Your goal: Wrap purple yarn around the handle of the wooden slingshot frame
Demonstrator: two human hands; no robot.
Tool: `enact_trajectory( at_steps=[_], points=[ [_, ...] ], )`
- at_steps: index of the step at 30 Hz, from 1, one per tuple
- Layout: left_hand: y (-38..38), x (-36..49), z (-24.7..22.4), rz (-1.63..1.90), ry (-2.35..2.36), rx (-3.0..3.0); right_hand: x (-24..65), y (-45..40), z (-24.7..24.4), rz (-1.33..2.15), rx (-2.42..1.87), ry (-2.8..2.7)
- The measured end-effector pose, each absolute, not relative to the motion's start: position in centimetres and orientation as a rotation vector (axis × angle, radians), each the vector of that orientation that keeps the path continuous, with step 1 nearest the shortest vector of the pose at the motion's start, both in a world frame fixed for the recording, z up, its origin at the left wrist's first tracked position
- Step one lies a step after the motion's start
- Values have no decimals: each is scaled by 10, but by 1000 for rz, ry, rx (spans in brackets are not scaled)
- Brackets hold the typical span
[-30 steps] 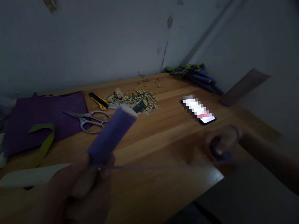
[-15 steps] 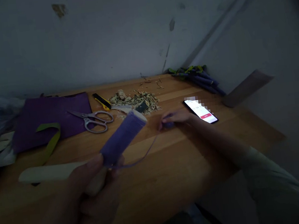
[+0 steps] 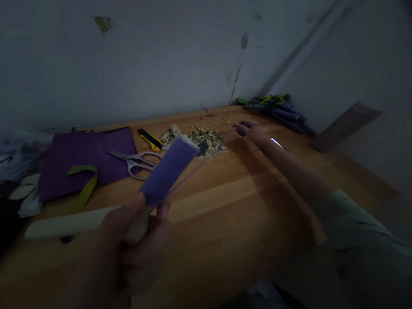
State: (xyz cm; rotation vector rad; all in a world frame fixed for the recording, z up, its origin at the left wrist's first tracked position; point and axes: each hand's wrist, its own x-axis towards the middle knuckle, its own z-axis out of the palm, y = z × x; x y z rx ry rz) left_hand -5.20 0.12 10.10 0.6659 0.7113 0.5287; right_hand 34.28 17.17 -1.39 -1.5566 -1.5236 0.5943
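My left hand [image 3: 138, 251] grips a pale stick whose upper end is wound with purple thread [image 3: 170, 171]. A pale, rounded bar [image 3: 72, 223] reaches left from behind this hand and seems to belong to the same piece; the join is hidden. Farther off, above the table, my right hand [image 3: 251, 132] has its fingers closed around a small purple bundle of thread, partly hidden and blurred. A thin strand runs from the wound end toward the right hand, fairly straight. Behind the wound end lie silver-handled scissors [image 3: 140, 163].
A purple sheet [image 3: 90, 155] bears a yellow-green strip [image 3: 87, 185]. A yellow utility knife [image 3: 150, 140] lies beside wood shavings [image 3: 210, 141]. Purple rods [image 3: 285, 111] are stacked at the back right. The phone [image 3: 277, 143] is mostly hidden by my right arm. Clear plastic [image 3: 1, 153] sits left.
My right hand has moved away toward the back of the table and up, drawing the slack thread straighter. It now covers most of the phone. The view has shifted slightly left.
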Motion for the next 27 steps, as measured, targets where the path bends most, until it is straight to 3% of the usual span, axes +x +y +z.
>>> enact_trajectory(
  at_steps=[9, 20, 27],
  points=[
    [1, -27, 47, 494, 845, 775, 353, 158, 1, 591, -1736, -1650],
    [7, -33, 1, 498, 772, 691, 292, 48, 17, 977, -1684, -1812],
    [13, -25, -5, 540, 762, 653, 219, 4, 39, 506, -1651, -1939]
  ],
)
